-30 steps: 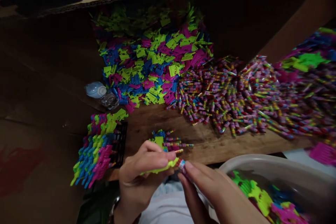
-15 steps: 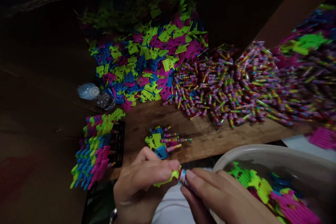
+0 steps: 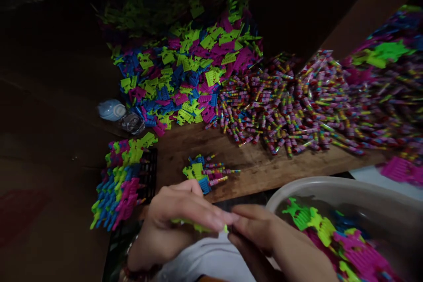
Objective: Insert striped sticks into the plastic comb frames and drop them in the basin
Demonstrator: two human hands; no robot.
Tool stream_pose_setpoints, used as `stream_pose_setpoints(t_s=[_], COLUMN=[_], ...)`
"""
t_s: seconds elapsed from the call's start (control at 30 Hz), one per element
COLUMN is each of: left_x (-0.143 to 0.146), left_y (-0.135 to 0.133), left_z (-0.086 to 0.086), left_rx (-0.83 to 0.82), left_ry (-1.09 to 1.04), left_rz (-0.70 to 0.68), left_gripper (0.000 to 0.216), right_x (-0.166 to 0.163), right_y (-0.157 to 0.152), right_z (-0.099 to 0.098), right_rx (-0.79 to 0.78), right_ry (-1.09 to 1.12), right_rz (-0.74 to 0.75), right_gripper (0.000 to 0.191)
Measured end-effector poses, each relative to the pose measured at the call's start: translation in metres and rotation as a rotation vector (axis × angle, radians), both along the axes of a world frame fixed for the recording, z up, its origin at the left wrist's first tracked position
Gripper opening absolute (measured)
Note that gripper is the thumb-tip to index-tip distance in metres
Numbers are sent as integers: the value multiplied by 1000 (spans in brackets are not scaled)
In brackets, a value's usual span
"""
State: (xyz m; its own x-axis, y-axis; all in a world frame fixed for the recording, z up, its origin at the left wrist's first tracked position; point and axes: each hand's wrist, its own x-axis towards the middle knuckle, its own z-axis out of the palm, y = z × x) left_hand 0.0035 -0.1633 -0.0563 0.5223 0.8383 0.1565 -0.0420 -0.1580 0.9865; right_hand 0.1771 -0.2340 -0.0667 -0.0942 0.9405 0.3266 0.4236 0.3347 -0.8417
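Note:
My left hand (image 3: 187,213) is closed on a yellow-green plastic comb-like piece (image 3: 201,228), mostly covered by the fingers. Its fingertips meet those of my right hand (image 3: 261,229), which is pinched at the end of that piece. The small patterned stick seen in my right fingers a moment ago is now hidden behind them. Just beyond my left hand, a little group of comb-like pieces with patterned sticks attached (image 3: 206,172) lies on the wooden board (image 3: 257,169).
A heap of coloured comb-like pieces (image 3: 185,75) lies behind, beside a pile of patterned sticks (image 3: 291,110). Stacked pieces (image 3: 120,180) sit on a black rack (image 3: 150,176) at left, near a clear bottle (image 3: 114,111). A pale tub (image 3: 317,181) at right holds more pieces.
My hands have drawn together so that the fingertips touch, covering the patterned stick. My left hand has turned flatter over the yellow-green piece. The view has shifted slightly.

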Motion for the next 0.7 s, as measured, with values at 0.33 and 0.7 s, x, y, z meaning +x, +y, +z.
stream_pose_setpoints(t_s=[0.33, 0.7], left_x=[3, 18], left_y=[27, 26], left_z=[-47, -32], left_rx=[-772, -672], left_ry=[-122, -188], left_rz=[116, 372], left_gripper=[29, 35], right_x=[7, 1], right_y=[55, 48], right_z=[-43, -12], right_rx=[-347, -173], right_ry=[292, 86], right_rz=[147, -69], right_gripper=[12, 5])
